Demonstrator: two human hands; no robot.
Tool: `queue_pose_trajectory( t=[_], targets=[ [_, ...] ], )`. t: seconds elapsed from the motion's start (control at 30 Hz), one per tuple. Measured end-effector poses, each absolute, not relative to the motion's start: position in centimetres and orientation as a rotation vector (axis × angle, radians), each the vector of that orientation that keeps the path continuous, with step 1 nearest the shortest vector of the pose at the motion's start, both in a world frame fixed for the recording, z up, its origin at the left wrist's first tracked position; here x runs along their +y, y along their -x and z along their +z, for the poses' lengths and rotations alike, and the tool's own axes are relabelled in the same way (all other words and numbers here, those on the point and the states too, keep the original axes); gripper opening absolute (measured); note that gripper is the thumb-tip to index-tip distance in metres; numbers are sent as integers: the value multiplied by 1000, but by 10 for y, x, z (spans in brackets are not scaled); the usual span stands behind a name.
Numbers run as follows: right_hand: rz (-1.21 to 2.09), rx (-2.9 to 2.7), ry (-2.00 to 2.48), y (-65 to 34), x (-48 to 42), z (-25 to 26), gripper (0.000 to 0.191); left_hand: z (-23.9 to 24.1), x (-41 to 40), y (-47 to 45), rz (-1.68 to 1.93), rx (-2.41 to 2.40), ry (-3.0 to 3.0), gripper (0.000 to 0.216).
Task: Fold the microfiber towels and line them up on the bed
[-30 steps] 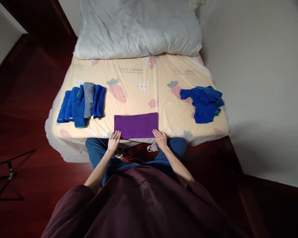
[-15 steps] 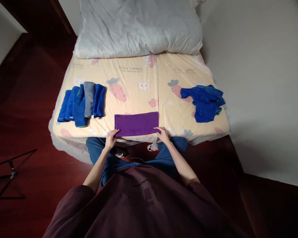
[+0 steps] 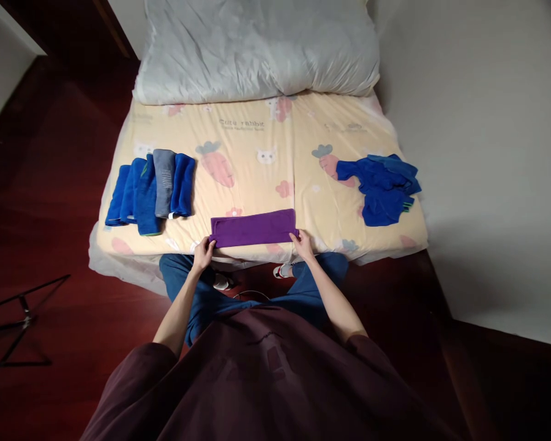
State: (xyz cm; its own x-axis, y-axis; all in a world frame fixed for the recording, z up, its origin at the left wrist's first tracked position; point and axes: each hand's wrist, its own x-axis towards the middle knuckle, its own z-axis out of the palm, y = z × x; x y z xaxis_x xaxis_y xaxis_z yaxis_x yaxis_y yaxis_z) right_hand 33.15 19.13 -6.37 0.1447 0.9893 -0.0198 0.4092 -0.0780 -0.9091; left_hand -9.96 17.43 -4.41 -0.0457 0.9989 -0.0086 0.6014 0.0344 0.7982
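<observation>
A purple towel, folded into a long flat strip, lies near the front edge of the bed. My left hand pinches its near left corner between thumb and fingers. At the near right corner, my right hand grips the same towel. To the left sits a row of rolled blue towels with one grey roll among them. A crumpled heap of blue cloths rests on the right part of the bed.
The yellow sheet with carrot and rabbit prints covers the bed. A pale grey quilt is piled at the far end. A white wall stands at the right. Black stand legs are on the floor at the left.
The towel's near edge has been raised and moved away from me, so the purple strip looks narrower. Both hands have kept hold of its near corners.
</observation>
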Motion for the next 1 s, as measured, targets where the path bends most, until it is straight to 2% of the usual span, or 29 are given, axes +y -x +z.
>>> queue_pose_trajectory(
  t=[0.43,0.7,1.0],
  targets=[
    [933,-1344,1605,-329,192,-64,45,-44,172,96,857,1755,-1621,38],
    [980,-1269,1599,-323,197,-60,46,-49,180,93,908,1793,-1423,46],
    [913,-1351,1719,-326,210,-58,41,-43,189,92,781,1896,-1429,39]
  ],
)
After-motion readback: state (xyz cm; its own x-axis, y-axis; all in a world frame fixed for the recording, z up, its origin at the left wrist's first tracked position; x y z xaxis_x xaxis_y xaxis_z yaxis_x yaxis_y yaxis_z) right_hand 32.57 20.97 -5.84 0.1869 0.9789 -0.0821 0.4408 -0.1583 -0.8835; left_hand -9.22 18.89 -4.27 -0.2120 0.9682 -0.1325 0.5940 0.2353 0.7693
